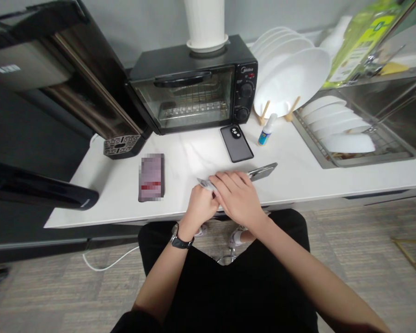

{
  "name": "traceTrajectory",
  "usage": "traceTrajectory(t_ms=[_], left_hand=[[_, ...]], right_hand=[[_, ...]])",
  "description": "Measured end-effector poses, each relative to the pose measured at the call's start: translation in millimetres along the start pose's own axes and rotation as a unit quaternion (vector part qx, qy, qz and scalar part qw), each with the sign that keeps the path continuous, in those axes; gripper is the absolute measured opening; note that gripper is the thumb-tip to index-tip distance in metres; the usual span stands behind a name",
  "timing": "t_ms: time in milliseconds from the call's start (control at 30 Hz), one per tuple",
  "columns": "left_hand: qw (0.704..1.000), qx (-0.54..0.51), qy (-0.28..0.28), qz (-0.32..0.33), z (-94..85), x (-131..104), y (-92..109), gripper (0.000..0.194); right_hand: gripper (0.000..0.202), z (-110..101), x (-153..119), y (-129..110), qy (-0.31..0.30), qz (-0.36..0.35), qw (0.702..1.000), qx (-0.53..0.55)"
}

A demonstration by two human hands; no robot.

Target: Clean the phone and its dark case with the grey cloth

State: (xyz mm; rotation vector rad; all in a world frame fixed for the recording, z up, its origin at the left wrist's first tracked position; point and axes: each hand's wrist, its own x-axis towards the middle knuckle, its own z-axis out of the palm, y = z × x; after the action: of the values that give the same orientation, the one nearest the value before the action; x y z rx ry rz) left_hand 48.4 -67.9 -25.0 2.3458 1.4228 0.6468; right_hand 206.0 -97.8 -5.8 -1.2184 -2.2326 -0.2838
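My left hand (203, 203), a black watch on its wrist, is closed just left of my right hand (237, 196). The right hand lies over the left one's fingertips, its fingers bent across a thin silver-grey slab that looks like a phone (265, 170). One end of the slab sticks out to the right; the rest is covered. A crumpled whitish-grey piece, perhaps a cloth (206, 184), pokes out above my left fist. Beyond the hands, a dark translucent phone case (237, 144) lies flat, and a small spray bottle (266, 130) with a blue label stands right of it.
A rectangular item with a pixelated face (151, 178) lies left on the white counter (183, 162). Behind stand a toaster oven (194, 92) with a white pot (206, 23), and a dark drinks machine (90, 69). Rightward are racked plates (294, 78) and a sink rack with bowls (348, 143).
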Motion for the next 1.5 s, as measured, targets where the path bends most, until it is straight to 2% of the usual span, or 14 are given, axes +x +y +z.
traceTrajectory(t_ms=[200,267,400,500,567,667,800,900,1033,1133,1200,1300,1433,1500], left_hand=[[0.997,-0.076,0.017,0.023,-3.4,-1,5,0.019],[0.997,-0.075,0.023,0.024,-3.7,-1,6,0.019],[0.997,-0.068,0.02,0.02,-2.1,0,5,0.019],[1.0,-0.016,-0.002,0.01,-0.6,0,3,0.011],[1.0,0.018,-0.016,0.006,-0.3,0,1,0.013],[1.0,0.016,-0.014,0.003,-1.5,0,1,0.012],[0.999,-0.039,0.006,0.008,-4.0,0,5,0.019],[0.999,-0.04,0.012,0.008,-4.5,0,8,0.022],[1.0,-0.019,0.0,-0.004,-3.8,1,8,0.019],[1.0,0.024,-0.016,-0.003,-2.3,1,3,0.011],[0.999,0.038,-0.021,-0.002,-1.5,0,0,0.013],[1.0,0.017,-0.01,-0.002,-1.2,-1,-1,0.012],[0.999,-0.043,0.015,0.011,-2.4,-1,3,0.023],[0.999,-0.044,0.021,0.014,-2.8,-1,5,0.024]], right_hand=[[0.03,-18,-28,79,0.056,0.135,0.985,-0.089],[0.033,-23,-32,90,0.061,0.168,0.979,-0.101],[0.029,-15,-21,57,0.062,0.15,0.985,-0.066],[0.029,-1,-7,13,0.023,0.062,0.998,-0.02],[0.035,5,-2,-3,-0.001,0.001,1.0,-0.009],[0.038,3,-5,12,0.0,-0.013,0.999,-0.033],[0.033,-11,-19,66,0.03,0.082,0.992,-0.09],[0.036,-17,-22,80,0.051,0.14,0.982,-0.113],[0.028,-4,-11,38,0.063,0.153,0.984,-0.064],[0.031,8,-1,-1,0.027,0.058,0.998,0.006],[0.036,11,1,-9,0.01,0.004,1.0,0.023],[0.038,3,-7,13,0.013,0.006,1.0,0.004],[0.031,-15,-26,71,0.045,0.128,0.989,-0.062],[0.036,-21,-30,86,0.059,0.177,0.979,-0.084]])
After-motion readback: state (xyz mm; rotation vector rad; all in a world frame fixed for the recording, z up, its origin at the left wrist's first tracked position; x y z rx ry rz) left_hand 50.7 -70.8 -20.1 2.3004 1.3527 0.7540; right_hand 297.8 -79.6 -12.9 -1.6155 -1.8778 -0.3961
